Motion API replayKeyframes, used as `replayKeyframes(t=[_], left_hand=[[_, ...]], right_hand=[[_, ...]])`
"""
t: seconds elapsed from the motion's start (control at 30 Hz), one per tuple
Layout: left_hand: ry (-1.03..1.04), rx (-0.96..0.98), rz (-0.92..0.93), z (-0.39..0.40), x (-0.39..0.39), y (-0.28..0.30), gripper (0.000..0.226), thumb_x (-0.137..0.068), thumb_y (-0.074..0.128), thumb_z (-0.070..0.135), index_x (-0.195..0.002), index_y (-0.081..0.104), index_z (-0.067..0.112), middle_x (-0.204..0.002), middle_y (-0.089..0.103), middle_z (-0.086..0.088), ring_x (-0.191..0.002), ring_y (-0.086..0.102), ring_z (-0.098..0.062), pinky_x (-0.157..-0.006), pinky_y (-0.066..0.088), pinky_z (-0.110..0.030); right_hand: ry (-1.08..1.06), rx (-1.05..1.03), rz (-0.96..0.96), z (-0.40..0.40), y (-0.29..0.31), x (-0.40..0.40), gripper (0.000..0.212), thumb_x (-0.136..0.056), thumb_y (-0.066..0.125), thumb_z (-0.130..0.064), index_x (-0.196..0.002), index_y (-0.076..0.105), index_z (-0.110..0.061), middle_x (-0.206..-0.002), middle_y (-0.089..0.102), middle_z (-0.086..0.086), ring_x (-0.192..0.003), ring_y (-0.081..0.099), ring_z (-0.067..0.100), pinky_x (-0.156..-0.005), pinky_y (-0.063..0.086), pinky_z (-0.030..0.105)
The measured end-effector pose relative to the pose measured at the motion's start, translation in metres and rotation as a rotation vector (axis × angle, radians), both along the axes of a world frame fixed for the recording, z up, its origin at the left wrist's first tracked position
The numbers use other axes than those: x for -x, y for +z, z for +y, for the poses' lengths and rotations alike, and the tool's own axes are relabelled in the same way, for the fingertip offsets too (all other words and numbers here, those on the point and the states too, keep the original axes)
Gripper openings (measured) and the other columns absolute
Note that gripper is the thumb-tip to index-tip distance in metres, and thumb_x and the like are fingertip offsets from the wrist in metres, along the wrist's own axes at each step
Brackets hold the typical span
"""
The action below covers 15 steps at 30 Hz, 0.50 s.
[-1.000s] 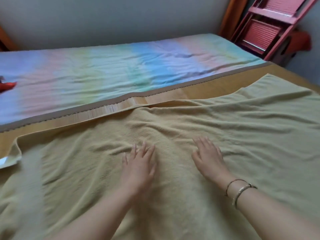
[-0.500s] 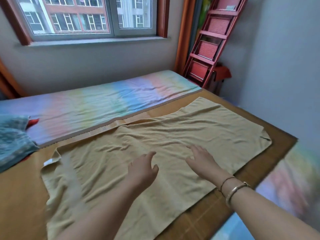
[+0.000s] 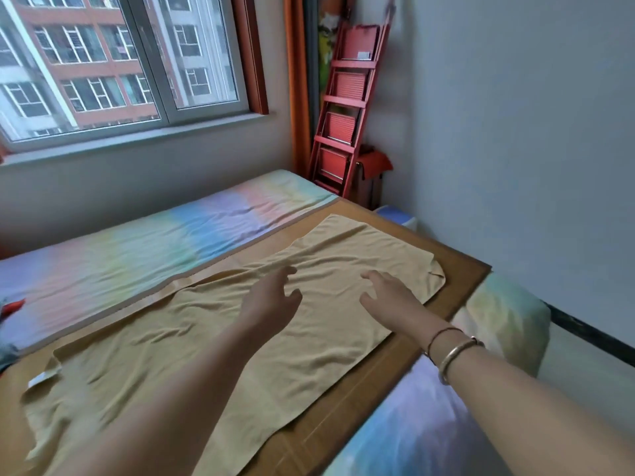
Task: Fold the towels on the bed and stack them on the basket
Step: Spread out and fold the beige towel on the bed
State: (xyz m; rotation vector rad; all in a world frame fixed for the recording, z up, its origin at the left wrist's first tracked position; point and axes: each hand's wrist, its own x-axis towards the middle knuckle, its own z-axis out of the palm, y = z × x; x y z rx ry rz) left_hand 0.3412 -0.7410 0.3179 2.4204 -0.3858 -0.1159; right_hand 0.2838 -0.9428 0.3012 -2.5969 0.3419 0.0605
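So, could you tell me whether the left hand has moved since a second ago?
Yes: the left hand has lifted off the yellow terry towel and shifted toward its far end.

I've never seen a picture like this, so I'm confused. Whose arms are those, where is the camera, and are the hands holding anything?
The camera sits on a person's head and looks forward and down, so you see that person's own arms reaching out. The left hand and the right hand are both out over a big yellow towel. Their fingers are loose and spread, and they hold nothing. The right wrist wears a bracelet. The towel lies spread out, a bit wrinkled, on a brown mat on the bed. Beyond the mat is a rainbow-coloured sheet. Farther back you see a window and a red folding ladder leaning in the corner. The job is folding towels, and this one is not folded yet.
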Motion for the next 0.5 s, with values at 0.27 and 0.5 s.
replayKeyframes(t=[0.27, 0.5], left_hand=[[0.04, 0.111, 0.015, -0.193, -0.029, 0.051, 0.038, -0.09, 0.056, 0.018, -0.127, 0.055, 0.022, -0.123, 0.06, -0.004, -0.1, 0.055, -0.018, -0.079, 0.039, -0.024], [0.017, 0.087, -0.022, -0.296, -0.076, 0.069, 0.04, -0.09, 0.057, 0.016, -0.129, 0.053, 0.02, -0.125, 0.058, -0.006, -0.107, 0.055, -0.022, -0.079, 0.039, -0.024]], right_hand=[[0.055, -0.069, 0.0, -0.181, 0.047, -0.013, 0.044, -0.096, 0.042, -0.029, -0.139, 0.04, -0.02, -0.144, 0.041, 0.004, -0.126, 0.044, 0.023, -0.101, 0.039, 0.034], [-0.033, -0.133, -0.059, -0.292, 0.074, -0.057, 0.047, -0.094, 0.045, -0.028, -0.14, 0.041, -0.019, -0.143, 0.046, 0.004, -0.125, 0.047, 0.022, -0.101, 0.041, 0.034]])
